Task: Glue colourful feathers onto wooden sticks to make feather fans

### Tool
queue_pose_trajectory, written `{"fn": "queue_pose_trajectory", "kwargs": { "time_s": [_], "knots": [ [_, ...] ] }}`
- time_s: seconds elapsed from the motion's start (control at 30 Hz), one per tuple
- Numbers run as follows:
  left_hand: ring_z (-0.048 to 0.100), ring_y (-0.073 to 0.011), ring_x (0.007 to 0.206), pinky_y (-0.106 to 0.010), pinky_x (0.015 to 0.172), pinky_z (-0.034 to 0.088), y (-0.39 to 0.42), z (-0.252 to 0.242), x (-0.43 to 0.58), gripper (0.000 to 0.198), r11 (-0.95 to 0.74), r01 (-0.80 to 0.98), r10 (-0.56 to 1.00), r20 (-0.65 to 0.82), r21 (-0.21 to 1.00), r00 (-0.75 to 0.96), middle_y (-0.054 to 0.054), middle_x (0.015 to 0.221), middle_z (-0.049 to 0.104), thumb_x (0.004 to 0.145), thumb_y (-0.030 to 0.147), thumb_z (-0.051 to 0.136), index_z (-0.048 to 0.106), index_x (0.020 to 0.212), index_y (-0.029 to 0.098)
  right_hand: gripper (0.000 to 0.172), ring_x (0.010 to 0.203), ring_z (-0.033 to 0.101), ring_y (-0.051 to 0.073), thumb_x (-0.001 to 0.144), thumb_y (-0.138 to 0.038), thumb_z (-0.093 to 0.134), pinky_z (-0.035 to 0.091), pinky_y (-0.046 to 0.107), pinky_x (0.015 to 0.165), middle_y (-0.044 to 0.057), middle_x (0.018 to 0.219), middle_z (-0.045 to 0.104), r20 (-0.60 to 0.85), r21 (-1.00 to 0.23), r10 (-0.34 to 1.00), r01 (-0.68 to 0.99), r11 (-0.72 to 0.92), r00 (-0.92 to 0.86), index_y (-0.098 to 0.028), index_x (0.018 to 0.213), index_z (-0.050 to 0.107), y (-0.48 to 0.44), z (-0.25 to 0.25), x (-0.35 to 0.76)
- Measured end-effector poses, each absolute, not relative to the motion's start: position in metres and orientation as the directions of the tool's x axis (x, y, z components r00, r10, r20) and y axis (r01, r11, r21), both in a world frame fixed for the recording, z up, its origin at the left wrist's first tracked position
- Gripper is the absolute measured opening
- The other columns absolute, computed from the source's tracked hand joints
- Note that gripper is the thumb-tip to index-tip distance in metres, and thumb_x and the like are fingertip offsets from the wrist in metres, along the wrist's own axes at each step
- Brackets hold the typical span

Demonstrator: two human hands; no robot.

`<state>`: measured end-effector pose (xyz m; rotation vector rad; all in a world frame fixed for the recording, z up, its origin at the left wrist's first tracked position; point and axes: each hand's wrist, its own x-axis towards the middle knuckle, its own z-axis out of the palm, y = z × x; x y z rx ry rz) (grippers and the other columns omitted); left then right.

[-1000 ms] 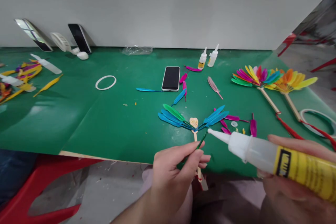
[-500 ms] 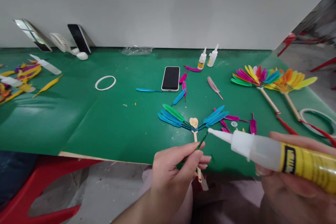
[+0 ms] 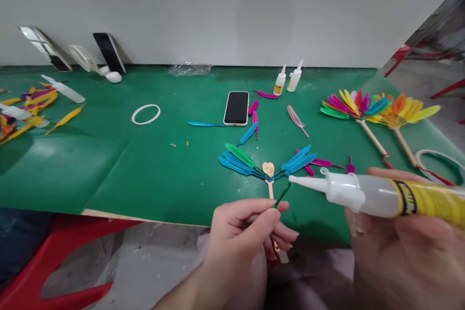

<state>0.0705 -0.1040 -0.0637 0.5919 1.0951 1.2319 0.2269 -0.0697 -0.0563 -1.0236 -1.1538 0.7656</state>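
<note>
My left hand point(image 3: 241, 240) pinches a green feather point(image 3: 282, 194) between thumb and forefinger; only its thin shaft shows, pointing up, and the rest is hidden by the hand. In my right hand point(image 3: 403, 247) lies a glue bottle point(image 3: 379, 196) with a yellow label, held sideways. Its white nozzle tip is at the upper end of the shaft. Just beyond is a wooden fan stick point(image 3: 268, 170) with a heart-shaped head, partly behind my left hand. Blue feathers point(image 3: 300, 161) and one green feather point(image 3: 240, 156) fan out from its two sides.
Two feather fans point(image 3: 372, 144) lie at the right beside a tape roll point(image 3: 423, 155). A phone point(image 3: 236, 108), loose magenta feathers point(image 3: 267, 94) and two small glue bottles point(image 3: 279, 82) are further back. A white ring point(image 3: 146, 114) lies left; a red chair point(image 3: 65, 252) stands below.
The glue bottle has tilted closer to level and rolled a little, its nozzle still at the shaft's end. My left hand's lower fingers have spread slightly; the shaft stays pinched.
</note>
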Motion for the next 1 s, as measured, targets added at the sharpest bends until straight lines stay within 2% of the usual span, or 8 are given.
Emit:
{"fn": "queue_pose_trajectory", "kwargs": {
  "time_s": [0.1,0.23,0.4,0.5,0.63,0.8,1.0],
  "knots": [
    [0.059,-0.0106,0.039,-0.016,0.039,0.048,-0.103,-0.059,0.071,0.012,0.308,-0.424,0.929,-0.366,0.852,-0.060,-0.003,0.051,0.067,0.073,0.023,0.065,0.073,0.073,0.015,0.027,0.039,0.048,0.011,0.069,-0.038,0.070,0.034,0.027,0.030,0.000,0.065,0.061,0.353,-0.914,0.898,-0.110,0.391,0.261,-0.022,0.090,0.068,-0.065,-0.059,0.226],
    [0.058,-0.0119,0.037,-0.017,0.035,0.045,-0.103,-0.055,0.074,0.012,0.288,-0.358,0.924,-0.356,0.888,-0.139,-0.004,0.047,0.066,0.071,0.022,0.064,0.072,0.070,0.013,0.023,0.040,0.047,0.012,0.073,-0.037,0.067,0.033,0.026,0.034,-0.001,0.055,0.056,0.265,-0.924,0.938,-0.221,0.313,0.222,-0.025,0.093,0.068,-0.067,-0.058,0.227],
    [0.061,-0.0104,0.043,-0.013,0.037,0.046,-0.108,-0.058,0.074,0.013,0.124,-0.301,0.977,-0.170,0.946,-0.132,-0.002,0.056,0.069,0.078,0.018,0.059,0.072,0.078,0.018,0.034,0.035,0.038,0.008,0.065,-0.047,0.070,0.024,0.023,0.028,-0.002,0.046,0.050,0.128,-0.899,0.964,-0.382,0.212,0.235,-0.017,0.079,0.069,-0.058,-0.051,0.225],
    [0.063,-0.0099,0.047,-0.012,0.040,0.048,-0.111,-0.059,0.073,0.016,0.032,-0.275,0.992,-0.065,0.961,-0.109,-0.001,0.063,0.071,0.081,0.016,0.057,0.072,0.086,0.021,0.038,0.034,0.032,0.005,0.062,-0.050,0.072,0.020,0.021,0.025,-0.004,0.047,0.046,0.066,-0.876,0.975,-0.454,0.159,0.214,-0.014,0.076,0.068,-0.051,-0.050,0.223],
    [0.064,-0.0092,0.047,-0.011,0.043,0.049,-0.111,-0.056,0.074,0.018,-0.016,-0.259,0.996,-0.008,0.966,-0.091,-0.001,0.065,0.072,0.081,0.014,0.057,0.071,0.090,0.022,0.039,0.036,0.029,0.003,0.064,-0.049,0.071,0.020,0.020,0.027,-0.004,0.052,0.046,0.030,-0.859,0.980,-0.496,0.126,0.196,-0.013,0.080,0.067,-0.048,-0.052,0.224],
    [0.064,-0.0111,0.048,-0.013,0.043,0.050,-0.110,-0.052,0.076,0.016,0.005,-0.241,0.997,-0.024,0.970,-0.075,-0.003,0.064,0.072,0.082,0.016,0.057,0.071,0.089,0.019,0.032,0.037,0.026,0.002,0.070,-0.047,0.067,0.021,0.018,0.028,-0.004,0.053,0.044,0.056,-0.831,0.994,-0.547,0.101,0.097,-0.015,0.071,0.064,-0.046,-0.056,0.225],
    [0.065,-0.0118,0.049,-0.013,0.043,0.051,-0.110,-0.052,0.076,0.017,-0.014,-0.230,0.998,-0.002,0.973,-0.067,-0.003,0.066,0.072,0.081,0.014,0.056,0.071,0.090,0.018,0.035,0.036,0.023,0.002,0.073,-0.048,0.064,0.017,0.019,0.026,-0.003,0.053,0.045,0.063,-0.840,0.996,-0.537,0.083,0.056,-0.014,0.080,0.068,-0.043,-0.058,0.224]
  ]
}}
